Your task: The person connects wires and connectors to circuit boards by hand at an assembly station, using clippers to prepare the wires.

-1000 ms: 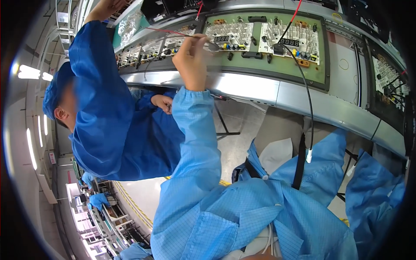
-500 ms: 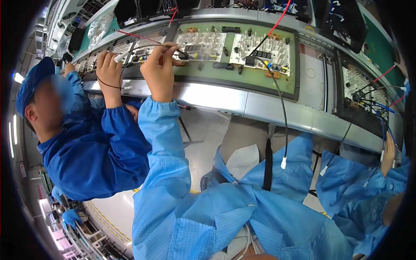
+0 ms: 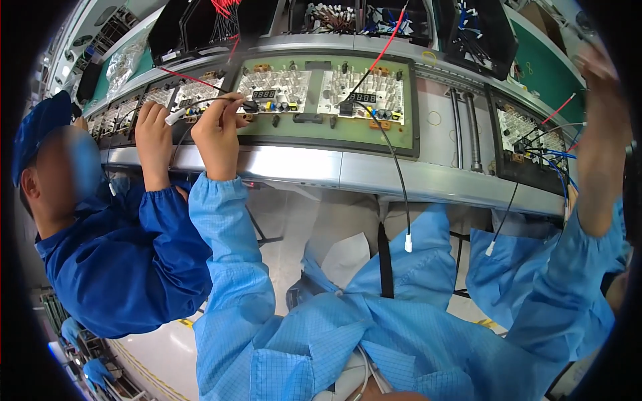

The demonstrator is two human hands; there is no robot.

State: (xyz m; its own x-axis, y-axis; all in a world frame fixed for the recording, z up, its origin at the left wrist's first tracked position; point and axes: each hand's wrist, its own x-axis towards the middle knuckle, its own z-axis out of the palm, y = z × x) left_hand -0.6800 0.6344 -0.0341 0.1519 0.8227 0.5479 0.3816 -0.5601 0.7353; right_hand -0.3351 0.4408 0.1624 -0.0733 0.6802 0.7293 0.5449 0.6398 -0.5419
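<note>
My left hand (image 3: 217,130) reaches up in a light blue sleeve to the left edge of a green fixture tray (image 3: 328,134). The tray carries two white circuit boards (image 3: 274,87), (image 3: 364,90). The fingers pinch a thin black wire (image 3: 231,100) that runs to the left board and ends in a white plug (image 3: 175,117). My right hand (image 3: 598,113) is raised at the far right, blurred, beside another board with red and blue wires (image 3: 535,130). What it holds is unclear.
A co-worker in dark blue sits at the left, one hand (image 3: 154,130) on the neighbouring boards. Two black cables with white plugs (image 3: 408,242), (image 3: 490,248) hang over the metal conveyor rail (image 3: 374,177). Black bins of wires (image 3: 200,27) line the back.
My right hand has risen from the lower right up to the right-hand board. The left hand stays at the left board with the wire. The co-worker's hand now rests beside mine.
</note>
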